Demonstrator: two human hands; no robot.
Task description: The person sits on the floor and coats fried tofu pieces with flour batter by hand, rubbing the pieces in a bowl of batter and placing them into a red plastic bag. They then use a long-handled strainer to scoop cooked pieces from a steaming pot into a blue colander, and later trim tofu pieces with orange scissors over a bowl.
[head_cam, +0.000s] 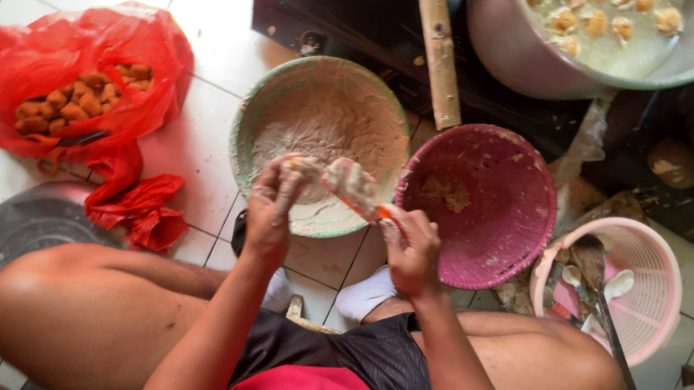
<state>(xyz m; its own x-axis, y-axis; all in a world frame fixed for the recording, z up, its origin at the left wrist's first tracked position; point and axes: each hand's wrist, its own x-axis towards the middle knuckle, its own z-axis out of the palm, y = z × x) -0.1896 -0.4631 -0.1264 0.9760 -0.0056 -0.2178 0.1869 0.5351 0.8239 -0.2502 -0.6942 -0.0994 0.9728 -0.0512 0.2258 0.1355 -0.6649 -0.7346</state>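
Head view showed a pale lump of dough (pixel 349 182) held above the near rim of a green bowl (pixel 254 108), between the person's two hands. The left hand (pixel 272 207) curled around one end of the lump, fingers closed on it and smeared with paste. The right hand (pixel 412 251) gripped an orange-handled tool (pixel 370 210) whose dough-coated end lay against the lump; what kind of tool it was could not be told. The green bowl held pale flour or batter and stood on the white tiled floor (pixel 187 162). Just beside it to the right, a dark pink basket (pixel 486 243) tilted toward the person, with a smear of dough inside. Further right sat a light pink basket (pixel 657 296) holding spoons and a ladle. To the left, well apart, a red plastic bag (pixel 36 66) lay open with brown fried pieces inside. A wooden stick (pixel 438 44) leaned over the green bowl's far side, and a large metal pot (pixel 516 46) with pale pieces in liquid stood behind. The person sat cross-legged on the floor.
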